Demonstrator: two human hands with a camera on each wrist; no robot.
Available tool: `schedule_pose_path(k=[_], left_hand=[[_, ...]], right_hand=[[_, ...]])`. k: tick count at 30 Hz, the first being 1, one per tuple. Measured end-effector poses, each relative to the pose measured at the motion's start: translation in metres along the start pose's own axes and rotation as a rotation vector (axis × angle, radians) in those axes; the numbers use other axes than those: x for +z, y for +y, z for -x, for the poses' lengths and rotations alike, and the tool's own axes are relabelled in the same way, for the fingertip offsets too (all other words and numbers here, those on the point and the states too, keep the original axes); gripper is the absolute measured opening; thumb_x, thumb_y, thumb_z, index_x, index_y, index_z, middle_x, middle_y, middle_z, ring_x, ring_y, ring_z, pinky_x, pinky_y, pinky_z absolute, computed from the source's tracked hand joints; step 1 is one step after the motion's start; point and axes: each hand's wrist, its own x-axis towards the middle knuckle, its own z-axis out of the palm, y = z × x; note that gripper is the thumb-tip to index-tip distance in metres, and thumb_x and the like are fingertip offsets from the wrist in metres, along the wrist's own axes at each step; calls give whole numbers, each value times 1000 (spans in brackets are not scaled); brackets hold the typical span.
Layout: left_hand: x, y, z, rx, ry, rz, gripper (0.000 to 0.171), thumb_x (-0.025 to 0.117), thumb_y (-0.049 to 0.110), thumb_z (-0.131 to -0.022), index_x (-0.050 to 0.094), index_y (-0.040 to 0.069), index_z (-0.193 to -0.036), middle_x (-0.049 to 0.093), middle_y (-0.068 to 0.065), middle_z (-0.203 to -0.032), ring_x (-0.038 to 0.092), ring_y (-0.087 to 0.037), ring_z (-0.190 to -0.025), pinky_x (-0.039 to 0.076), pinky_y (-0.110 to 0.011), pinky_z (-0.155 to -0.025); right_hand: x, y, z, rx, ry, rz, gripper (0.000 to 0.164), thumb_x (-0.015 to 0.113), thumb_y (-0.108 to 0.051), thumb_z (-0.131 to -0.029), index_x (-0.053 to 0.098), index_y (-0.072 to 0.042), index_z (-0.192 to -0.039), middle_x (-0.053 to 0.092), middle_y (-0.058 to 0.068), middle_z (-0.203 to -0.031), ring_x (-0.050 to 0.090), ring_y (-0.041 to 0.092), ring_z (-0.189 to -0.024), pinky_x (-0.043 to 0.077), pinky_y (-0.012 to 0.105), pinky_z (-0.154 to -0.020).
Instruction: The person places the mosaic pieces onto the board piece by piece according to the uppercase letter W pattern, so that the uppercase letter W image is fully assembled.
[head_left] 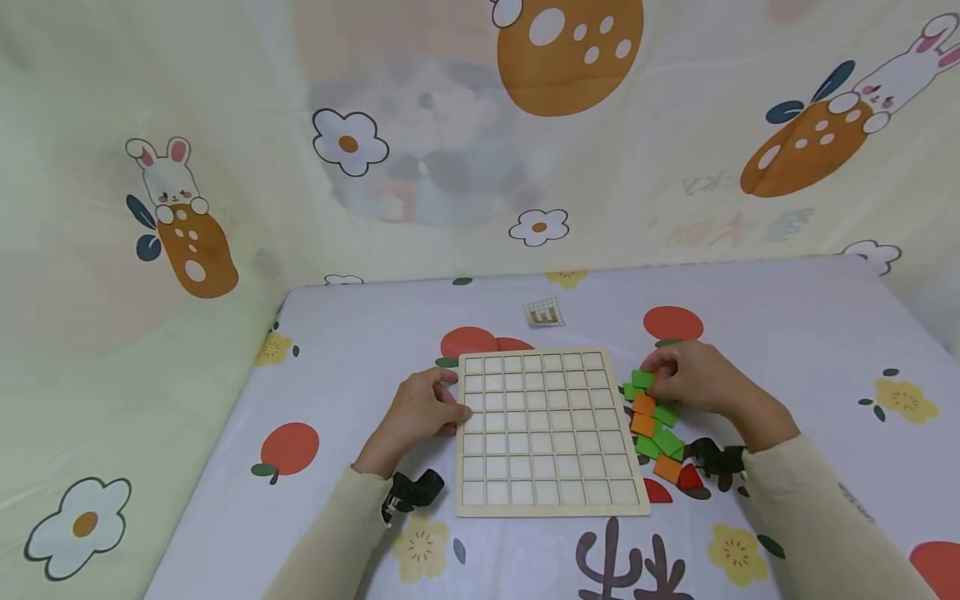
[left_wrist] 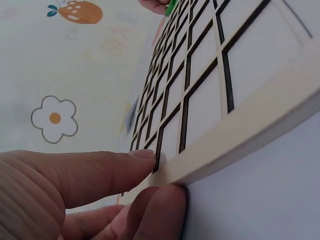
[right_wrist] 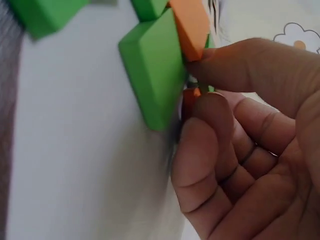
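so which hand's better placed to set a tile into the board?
Right, I'd say: the right hand is at the green and orange square tiles; the left hand is across the gridded wooden board, holding its left edge.

one board [head_left: 551, 432], one card [head_left: 543, 313], two cameras [head_left: 415, 490], at least three orange tiles [head_left: 643, 404], at least four green tiles [head_left: 665, 412]

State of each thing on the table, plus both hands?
Grid board: flat, squares unfilled.
Green tiles: loose, clustered right of the board.
Orange tiles: loose, among the green ones.
Small gridded sheet: lying beyond the board.
Left hand: gripping the board's left edge.
Right hand: at the tiles; grip unclear.
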Motion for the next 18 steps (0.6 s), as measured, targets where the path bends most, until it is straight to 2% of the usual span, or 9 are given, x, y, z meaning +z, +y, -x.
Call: schedule_pose_path(k=[3, 11, 18], left_hand=[[0, -2, 0, 21, -1, 15, 57, 84, 6, -85, 59, -1, -136, 62, -10, -88, 65, -16, -63, 59, -24, -58], [2, -6, 1, 40, 10, 58, 57, 84, 2, -85, 60, -1, -136, 62, -9, -89, 64, -15, -65, 59, -24, -58], [2, -10, -1, 33, 6, 78, 57, 84, 3, -85, 60, 0, -137, 62, -10, -91, 63, -16, -66, 60, -24, -59]], right_hand=[[0, -2, 0, -12, 34, 35, 27, 77, -8, -83, 72, 1, -108, 58, 1, -72, 54, 19, -69, 45, 28, -56], [3, -11, 1, -83, 137, 67, 23, 78, -11, -84, 75, 1, -104, 65, 4, -86, 57, 23, -84, 51, 29, -67], [8, -24, 0, -103, 135, 21, 24, 81, -12, -87, 74, 2, -105, 66, 6, -88, 58, 23, -84, 52, 26, -67]])
